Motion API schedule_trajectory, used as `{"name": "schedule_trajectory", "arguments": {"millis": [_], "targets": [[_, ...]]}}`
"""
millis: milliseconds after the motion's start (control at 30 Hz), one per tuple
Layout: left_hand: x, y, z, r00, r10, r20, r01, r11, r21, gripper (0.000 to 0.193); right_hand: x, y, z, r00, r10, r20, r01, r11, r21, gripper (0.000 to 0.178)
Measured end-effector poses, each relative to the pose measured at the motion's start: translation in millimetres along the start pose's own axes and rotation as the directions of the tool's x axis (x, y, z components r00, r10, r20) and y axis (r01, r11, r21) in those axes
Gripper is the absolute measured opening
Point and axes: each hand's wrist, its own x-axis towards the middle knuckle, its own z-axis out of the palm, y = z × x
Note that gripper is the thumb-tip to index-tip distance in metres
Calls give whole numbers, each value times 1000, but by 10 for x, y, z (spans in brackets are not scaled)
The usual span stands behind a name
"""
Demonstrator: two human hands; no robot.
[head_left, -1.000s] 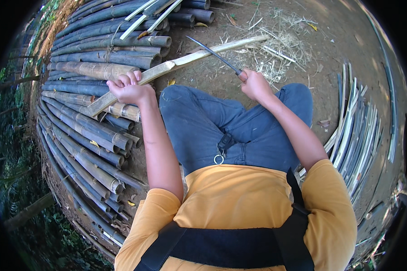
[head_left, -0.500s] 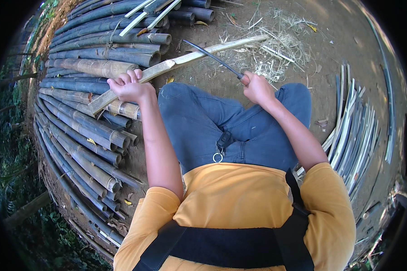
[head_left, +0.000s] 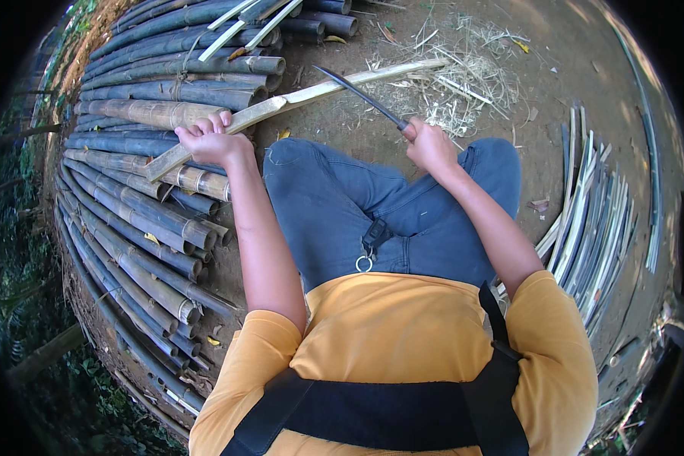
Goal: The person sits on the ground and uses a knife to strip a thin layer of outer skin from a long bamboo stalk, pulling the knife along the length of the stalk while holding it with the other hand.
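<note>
In the head view, the left hand [head_left: 211, 140] has its grip curled around a long, pale, flat wooden strip [head_left: 311, 93], slanting from dark, round bamboo poles [head_left: 213, 93] toward pale, curly shavings [head_left: 463, 114]. The right hand's [head_left: 432, 148] grip is closed on a slender, dark-bladed knife [head_left: 374, 101], its blade crossing before the strip.

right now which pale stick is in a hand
The long stick running through the left hand; other pale sticks lie on the poles, among the shavings or in the pile.
</note>
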Motion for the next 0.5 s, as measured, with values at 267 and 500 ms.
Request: {"name": "schedule_trajectory", "arguments": {"millis": [267,500], "targets": [[129,-53,34,1000,15,20,-16,1000,25,41,115,40,3,997,-54,-55,50,997,-58,17],[209,-76,4,1000,11,-8,-11,1000,18,39,250,99,57,999,32,-41,-35,997,-71,22]]}}
